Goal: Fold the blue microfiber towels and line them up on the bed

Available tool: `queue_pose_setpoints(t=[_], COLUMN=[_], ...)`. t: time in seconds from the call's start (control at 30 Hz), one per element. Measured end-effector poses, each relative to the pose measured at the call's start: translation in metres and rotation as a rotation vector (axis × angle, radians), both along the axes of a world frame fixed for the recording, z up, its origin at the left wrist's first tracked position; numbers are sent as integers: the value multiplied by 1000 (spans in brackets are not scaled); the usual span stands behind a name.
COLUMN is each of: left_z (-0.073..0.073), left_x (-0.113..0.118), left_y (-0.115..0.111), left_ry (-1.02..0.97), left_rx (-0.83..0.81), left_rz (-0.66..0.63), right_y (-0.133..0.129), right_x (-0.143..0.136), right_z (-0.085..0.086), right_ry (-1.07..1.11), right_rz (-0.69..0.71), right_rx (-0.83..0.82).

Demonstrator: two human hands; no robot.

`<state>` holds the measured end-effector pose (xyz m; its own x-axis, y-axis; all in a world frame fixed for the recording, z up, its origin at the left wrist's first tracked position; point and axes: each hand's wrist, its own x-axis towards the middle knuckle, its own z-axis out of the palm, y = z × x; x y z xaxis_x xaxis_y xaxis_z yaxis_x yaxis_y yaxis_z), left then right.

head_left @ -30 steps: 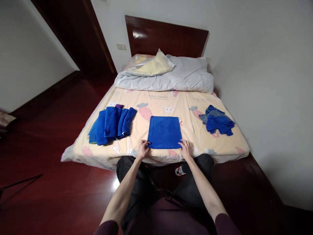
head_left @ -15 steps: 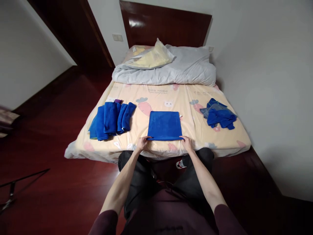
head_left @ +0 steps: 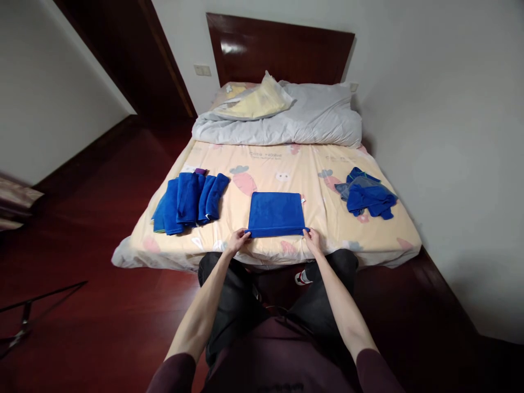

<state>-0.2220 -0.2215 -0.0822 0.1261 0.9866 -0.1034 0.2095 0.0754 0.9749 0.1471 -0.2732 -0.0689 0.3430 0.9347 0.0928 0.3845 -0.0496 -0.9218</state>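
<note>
A blue towel (head_left: 277, 211) lies flat on the bed in front of me, its near edge turned over into a narrow strip. My left hand (head_left: 238, 240) pinches the left end of that strip. At the right end, my right hand (head_left: 311, 239) grips the other corner between thumb and fingers. A small white tag shows at the towel's right side. To the left rest several folded blue towels (head_left: 187, 199), side by side and overlapping. A crumpled heap of blue and grey cloths (head_left: 366, 192) lies at the right.
The bed (head_left: 282, 164) has a carrot-patterned sheet. A grey quilt (head_left: 323, 112) and a pale yellow pillow (head_left: 266, 101) lie toward the headboard (head_left: 282, 49). A thin black stand (head_left: 25, 316) is on the floor at left.
The towel's near edge has been turned over away from me, making a visible strip along the front. Both hands keep hold of its ends. The view has tilted slightly.
</note>
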Motion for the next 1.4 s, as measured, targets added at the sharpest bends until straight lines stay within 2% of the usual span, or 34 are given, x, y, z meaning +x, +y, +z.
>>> queue_pose_setpoints(t=[0.43,0.83,1.17,1.4], left_z=[-10,-18,-27,-25], left_x=[-4,-8,-6,-7], left_y=[3,-13,-13,-14], left_ry=[136,88,101,81], left_rx=[33,-40,-16,-35], left_rz=[153,171,244,244], right_y=[-8,-17,-14,-15], right_x=[1,7,8,7], right_z=[-8,-22,-22,-23], right_ry=[-44,17,65,106], right_rz=[-3,-38,-66,-81], right_rx=[-25,-49,-83,-100])
